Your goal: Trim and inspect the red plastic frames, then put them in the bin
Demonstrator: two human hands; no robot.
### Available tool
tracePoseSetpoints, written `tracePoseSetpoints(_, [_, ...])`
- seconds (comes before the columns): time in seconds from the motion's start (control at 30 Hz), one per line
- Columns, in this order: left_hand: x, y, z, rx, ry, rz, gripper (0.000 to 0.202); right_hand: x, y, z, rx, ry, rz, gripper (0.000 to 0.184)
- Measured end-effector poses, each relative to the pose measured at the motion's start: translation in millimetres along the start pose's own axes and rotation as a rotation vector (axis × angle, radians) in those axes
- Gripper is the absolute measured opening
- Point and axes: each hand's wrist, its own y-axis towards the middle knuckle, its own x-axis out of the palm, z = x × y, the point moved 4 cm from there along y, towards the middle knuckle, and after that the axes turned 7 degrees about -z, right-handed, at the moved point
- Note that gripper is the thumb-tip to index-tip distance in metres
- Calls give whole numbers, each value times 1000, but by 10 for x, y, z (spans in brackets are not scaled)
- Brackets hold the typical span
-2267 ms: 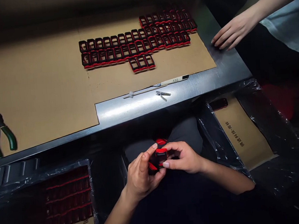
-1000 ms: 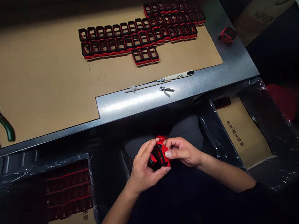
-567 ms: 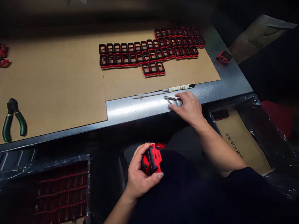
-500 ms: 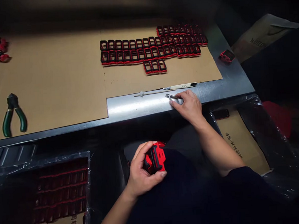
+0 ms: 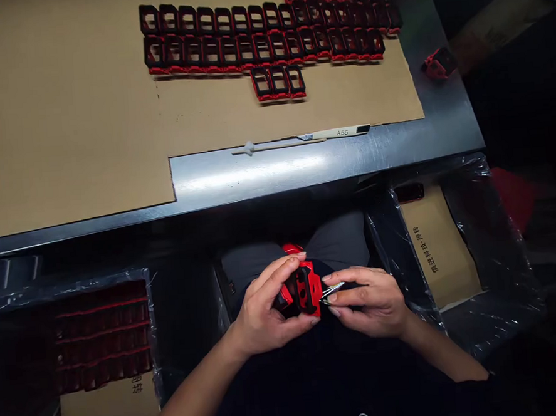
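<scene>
The left hand (image 5: 265,303) grips one red-and-black frame (image 5: 304,288), the right hand (image 5: 368,300) pinches one small metal tool (image 5: 333,290) against it, and a plastic-wrapped tray (image 5: 94,283) at lower left holds rows of red frames (image 5: 102,344).

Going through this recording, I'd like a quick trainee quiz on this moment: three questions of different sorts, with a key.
1. Which hand works the small metal snips at the red-and-black frame, left or right?
2. True or false: the loose red-and-black frame at the far right lies on the cardboard sheet, not on the steel table.
3. Fill in: the craft knife is marked ___.

Key: 1 right hand; 2 false; 3 A55.
</scene>
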Motion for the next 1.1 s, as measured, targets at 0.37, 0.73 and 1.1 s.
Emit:
tracePoseSetpoints(0.37, [1, -30, 3, 20, 35, 31, 81, 23, 76, -26, -88, -58, -67, 20])
tracePoseSetpoints(0.73, [1, -34, 8, 30, 55, 27, 81, -10, 98, -93, -95, -110, -114, 10])
tracePoseSetpoints(1.1, [-17, -75, -13, -16, 48, 40, 85, -1, 93, -192, -134, -185, -193, 12])
